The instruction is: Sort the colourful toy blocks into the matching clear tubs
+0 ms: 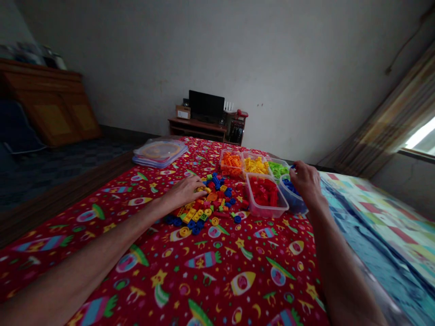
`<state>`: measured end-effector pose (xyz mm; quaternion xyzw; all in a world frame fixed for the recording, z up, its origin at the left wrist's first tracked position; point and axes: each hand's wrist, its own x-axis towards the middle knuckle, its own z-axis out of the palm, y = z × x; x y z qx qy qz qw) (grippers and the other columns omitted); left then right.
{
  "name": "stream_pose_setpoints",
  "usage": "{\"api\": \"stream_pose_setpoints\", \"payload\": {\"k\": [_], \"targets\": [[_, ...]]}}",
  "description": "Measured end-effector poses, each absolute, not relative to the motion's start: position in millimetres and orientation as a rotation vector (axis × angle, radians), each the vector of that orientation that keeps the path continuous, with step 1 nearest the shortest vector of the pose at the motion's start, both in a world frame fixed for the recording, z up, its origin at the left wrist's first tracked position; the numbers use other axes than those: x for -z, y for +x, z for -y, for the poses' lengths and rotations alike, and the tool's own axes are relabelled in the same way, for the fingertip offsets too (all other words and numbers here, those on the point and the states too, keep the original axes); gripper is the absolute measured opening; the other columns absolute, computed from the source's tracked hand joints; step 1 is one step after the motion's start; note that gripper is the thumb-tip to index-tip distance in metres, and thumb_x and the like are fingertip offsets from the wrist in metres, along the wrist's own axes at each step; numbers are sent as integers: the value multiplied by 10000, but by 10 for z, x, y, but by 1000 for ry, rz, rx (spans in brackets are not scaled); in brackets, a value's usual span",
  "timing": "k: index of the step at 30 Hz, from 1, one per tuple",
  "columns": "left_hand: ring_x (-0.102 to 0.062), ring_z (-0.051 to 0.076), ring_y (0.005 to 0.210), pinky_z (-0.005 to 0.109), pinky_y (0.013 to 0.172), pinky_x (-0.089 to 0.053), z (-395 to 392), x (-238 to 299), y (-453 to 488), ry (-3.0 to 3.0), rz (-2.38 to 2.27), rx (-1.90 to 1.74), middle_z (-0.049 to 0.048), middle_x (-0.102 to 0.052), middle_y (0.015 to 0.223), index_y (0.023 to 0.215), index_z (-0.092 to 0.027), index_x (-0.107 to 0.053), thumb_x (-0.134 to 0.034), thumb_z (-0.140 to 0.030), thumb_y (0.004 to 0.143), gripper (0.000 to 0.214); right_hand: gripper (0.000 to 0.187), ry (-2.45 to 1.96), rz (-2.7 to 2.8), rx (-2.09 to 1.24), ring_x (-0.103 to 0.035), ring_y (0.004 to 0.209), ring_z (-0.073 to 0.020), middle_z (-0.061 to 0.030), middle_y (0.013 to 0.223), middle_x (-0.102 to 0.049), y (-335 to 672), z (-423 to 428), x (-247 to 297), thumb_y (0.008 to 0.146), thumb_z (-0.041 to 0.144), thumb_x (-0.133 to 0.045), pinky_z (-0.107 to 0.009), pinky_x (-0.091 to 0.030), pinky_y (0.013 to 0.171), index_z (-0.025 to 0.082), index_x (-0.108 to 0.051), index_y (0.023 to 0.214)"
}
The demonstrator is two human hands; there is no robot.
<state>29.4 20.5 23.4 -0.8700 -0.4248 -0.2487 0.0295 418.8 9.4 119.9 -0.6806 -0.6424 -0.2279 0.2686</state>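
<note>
A pile of mixed small plastic bricks (209, 203) in blue, yellow, red and orange lies on the red rocket-print cloth (217, 271). My left hand (185, 190) rests on the pile's left side, fingers curled down over the pieces. My right hand (306, 180) hovers over a clear tub of blue bricks (294, 197), fingers bent; what they hold, if anything, is hidden. Beside it stand tubs of red bricks (267, 194), orange bricks (231, 164), yellow bricks (255, 165) and green bricks (278, 170).
A stack of clear lids (159, 153) lies at the cloth's far left. A patterned blue and green sheet (380, 235) covers the right side. Behind stand a low table with a dark monitor (206, 106) and a wooden cabinet (47, 106).
</note>
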Motion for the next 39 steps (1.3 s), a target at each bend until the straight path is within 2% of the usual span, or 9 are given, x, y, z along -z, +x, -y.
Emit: {"api": "stream_pose_setpoints", "payload": {"k": [5, 10, 13, 18, 21, 26, 29, 33, 39], "targets": [[-555, 208, 851, 317, 781, -439, -165, -232, 371, -2632, 1359, 712, 63, -597, 866, 853, -165, -676, -630, -297, 775, 161, 369, -2082, 1563, 565, -586, 842, -260, -161, 915, -661, 4454, -121, -1229, 806, 246, -432, -343, -392, 690, 138, -655, 1079], [-551, 234, 873, 338, 777, -434, -108, -267, 417, -2538, 1392, 545, 78, -595, 866, 843, -152, -682, -621, -285, 783, 158, 383, -2181, 1543, 457, -593, 907, -305, -207, 965, -657, 4554, -155, -1199, 799, 237, -438, -388, -418, 720, 111, -669, 1078], [-541, 226, 887, 336, 794, -426, -61, -296, 422, -2530, 1369, 500, 70, -598, 893, 879, -172, -694, -612, -274, 792, 157, 398, -2101, 1593, 484, -584, 938, -302, -201, 997, -656, 4507, -156, -1172, 809, 239, -442, -393, -421, 750, 111, -644, 1126], [-536, 207, 866, 316, 765, -428, -54, -332, 405, -2550, 1342, 526, 64, -602, 851, 799, -171, -693, -563, -156, 788, 132, 363, -1852, 1746, 539, -590, 845, -245, -147, 955, -673, 4221, -120, -1160, 853, 261, -414, -343, -408, 722, 153, -622, 1131], [-557, 195, 814, 306, 732, -447, -107, -359, 416, -2564, 1448, 717, 57, -617, 818, 777, -175, -704, -565, -209, 788, 144, 311, -1700, 1902, 524, -585, 753, -203, -108, 869, -682, 3927, -60, -1156, 864, 246, -401, -293, -380, 662, 178, -649, 1037], [-594, 169, 710, 271, 666, -469, -104, -465, 543, -2770, 1678, 1165, 31, -665, 767, 734, -181, -716, -616, -404, 737, 244, 282, -1353, 2278, 385, -544, 629, -144, -63, 695, -654, 3325, 137, -1082, 892, 202, -387, -244, -334, 584, 171, -660, 828], [-609, 183, 723, 271, 664, -471, -10, -542, 660, -2902, 1743, 1339, 35, -683, 763, 727, -168, -710, -634, -509, 692, 351, 230, -1122, 2438, 301, -545, 621, -127, -53, 710, -657, 3031, 269, -985, 895, 173, -423, -236, -340, 596, 156, -651, 872], [-612, 194, 757, 278, 687, -462, 151, -632, 800, -3002, 1816, 1415, 30, -682, 767, 753, -158, -703, -624, -552, 692, 406, 186, -957, 2515, 303, -582, 693, -140, -55, 771, -674, 2823, 389, -875, 894, 193, -490, -248, -375, 675, 156, -629, 1013], [-612, 199, 785, 284, 708, -452, 253, -698, 879, -3040, 1807, 1342, 34, -681, 796, 764, -155, -696, -535, -547, 772, 424, 186, -979, 2531, 391, -570, 674, -150, -68, 750, -666, 2802, 400, -905, 904, 233, -484, -273, -372, 691, 140, -645, 891]]}}
